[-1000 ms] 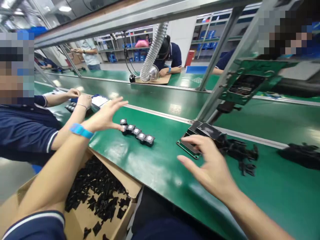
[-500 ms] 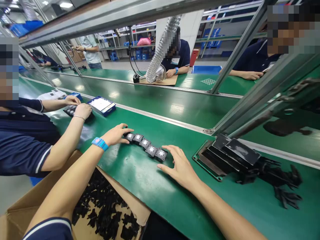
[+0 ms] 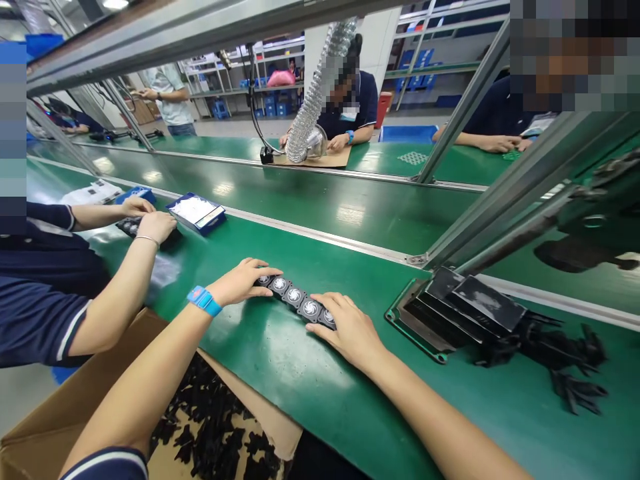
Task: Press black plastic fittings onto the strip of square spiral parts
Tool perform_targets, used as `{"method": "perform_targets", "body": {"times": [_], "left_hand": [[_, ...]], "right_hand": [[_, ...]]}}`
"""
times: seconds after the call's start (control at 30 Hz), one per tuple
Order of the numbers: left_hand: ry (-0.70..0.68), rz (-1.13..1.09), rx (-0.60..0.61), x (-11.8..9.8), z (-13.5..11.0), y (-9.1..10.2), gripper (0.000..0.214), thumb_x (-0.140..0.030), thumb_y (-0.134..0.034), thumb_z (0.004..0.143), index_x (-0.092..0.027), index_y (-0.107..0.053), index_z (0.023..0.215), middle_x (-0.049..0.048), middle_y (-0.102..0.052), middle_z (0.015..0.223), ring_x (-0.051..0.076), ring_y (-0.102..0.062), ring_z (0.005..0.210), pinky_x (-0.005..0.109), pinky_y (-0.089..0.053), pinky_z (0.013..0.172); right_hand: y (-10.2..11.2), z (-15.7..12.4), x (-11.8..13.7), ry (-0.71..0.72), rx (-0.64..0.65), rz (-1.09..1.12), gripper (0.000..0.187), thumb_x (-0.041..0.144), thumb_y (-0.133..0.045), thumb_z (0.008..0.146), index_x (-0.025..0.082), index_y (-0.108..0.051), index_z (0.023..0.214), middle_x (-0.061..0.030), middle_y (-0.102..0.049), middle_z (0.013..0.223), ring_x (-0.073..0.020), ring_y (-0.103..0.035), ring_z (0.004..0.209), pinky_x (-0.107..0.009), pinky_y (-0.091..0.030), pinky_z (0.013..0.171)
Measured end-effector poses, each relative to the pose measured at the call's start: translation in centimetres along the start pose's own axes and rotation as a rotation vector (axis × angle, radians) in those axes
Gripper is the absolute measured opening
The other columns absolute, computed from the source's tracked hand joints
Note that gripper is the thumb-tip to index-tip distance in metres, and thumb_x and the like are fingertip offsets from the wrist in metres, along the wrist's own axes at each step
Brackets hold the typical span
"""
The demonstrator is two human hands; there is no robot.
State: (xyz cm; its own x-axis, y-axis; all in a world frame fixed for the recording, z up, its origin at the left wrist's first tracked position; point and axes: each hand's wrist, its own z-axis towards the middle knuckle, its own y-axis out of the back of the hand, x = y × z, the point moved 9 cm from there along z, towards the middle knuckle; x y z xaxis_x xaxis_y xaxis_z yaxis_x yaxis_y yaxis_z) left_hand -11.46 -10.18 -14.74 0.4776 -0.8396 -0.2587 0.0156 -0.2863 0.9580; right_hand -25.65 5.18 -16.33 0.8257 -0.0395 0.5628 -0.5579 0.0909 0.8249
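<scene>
A row of several small black fan units (image 3: 295, 295) lies on the green conveyor belt (image 3: 300, 373) in front of me. My left hand (image 3: 243, 281), with a blue wristband, rests on the row's left end. At the row's right end, my right hand (image 3: 350, 327) covers the last unit with its fingers curled over it. Both hands press on the row from its two ends.
A cardboard box (image 3: 165, 427) of black plastic parts sits below the belt at my left. A green metal fixture with black plates (image 3: 450, 313) and a pile of black parts (image 3: 565, 360) lie to the right. A co-worker's arms (image 3: 125, 220) work at the left, beside a blue tray (image 3: 197, 212).
My right hand moved left from the green fixture onto the right end of the fan row. My left hand settled onto the left end. The camera view dropped slightly.
</scene>
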Motion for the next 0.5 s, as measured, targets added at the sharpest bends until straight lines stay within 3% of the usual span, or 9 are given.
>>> {"method": "perform_targets", "body": {"times": [0.13,0.27,0.37,0.5], "left_hand": [[0.061,0.015,-0.114,-5.0,-1.9,-1.1,0.050,-0.046,-0.061,0.091,-0.031,-0.055,0.137,0.0099,-0.060,0.123,0.028,-0.051,0.113,0.046,-0.044,0.102],[0.136,0.092,-0.207,-12.2,-3.5,-3.7,0.050,-0.043,-0.065,0.088,-0.035,-0.055,0.137,0.0102,-0.061,0.123,0.034,-0.049,0.115,0.050,-0.050,0.094],[0.162,0.142,-0.282,-17.9,-3.6,-5.6,0.053,-0.045,-0.068,0.085,-0.038,-0.056,0.136,0.0110,-0.061,0.122,0.039,-0.049,0.117,0.048,-0.057,0.079],[0.150,0.167,-0.354,-24.8,-2.4,-7.8,0.059,-0.047,-0.071,0.081,-0.041,-0.054,0.137,0.0131,-0.061,0.122,0.042,-0.051,0.118,0.036,-0.059,0.055]], "right_hand": [[1.7,-3.7,-1.5,0.048,0.048,0.068,0.048,0.045,-0.062,0.088,0.026,-0.055,0.131,-0.0082,-0.062,0.122,-0.0234,-0.057,0.110,-0.041,-0.051,0.095],[3.9,-9.7,-4.5,0.014,0.149,0.174,0.048,0.048,-0.060,0.088,0.027,-0.056,0.132,-0.0086,-0.059,0.128,-0.0240,-0.056,0.115,-0.041,-0.049,0.099],[6.2,-14.4,-7.5,-0.086,0.177,0.194,0.049,0.051,-0.058,0.089,0.028,-0.058,0.131,-0.0097,-0.059,0.128,-0.0249,-0.057,0.116,-0.042,-0.049,0.101],[8.9,-19.5,-11.4,-0.205,0.179,0.180,0.052,0.057,-0.057,0.088,0.028,-0.059,0.131,-0.0107,-0.058,0.128,-0.0254,-0.057,0.116,-0.043,-0.049,0.101]]}}
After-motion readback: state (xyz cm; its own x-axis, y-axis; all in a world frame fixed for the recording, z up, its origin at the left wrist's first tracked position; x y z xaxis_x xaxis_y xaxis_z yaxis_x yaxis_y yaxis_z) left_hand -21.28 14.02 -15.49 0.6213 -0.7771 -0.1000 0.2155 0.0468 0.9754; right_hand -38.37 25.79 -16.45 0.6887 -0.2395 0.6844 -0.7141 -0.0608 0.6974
